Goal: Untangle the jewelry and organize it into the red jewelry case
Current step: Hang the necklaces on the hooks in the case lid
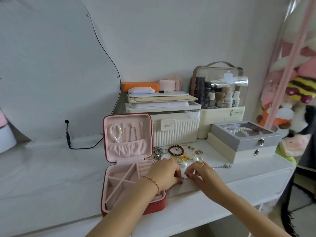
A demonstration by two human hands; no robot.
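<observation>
The left hand [165, 173] covers part of the red jewelry case [135, 183]. The small piece [185, 178] pinched between both hands is too small to identify. The plush toys [294, 93] are cut by the right edge.

This is a home bedroom, at a dressing corner. A white desk [51, 177] against the wall carries a curvy mirror [51, 65], a clear cosmetics case [220, 86] full of bottles, and stacked jewelry boxes [242, 142], with plush toys [294, 93] hanging at the right.
</observation>
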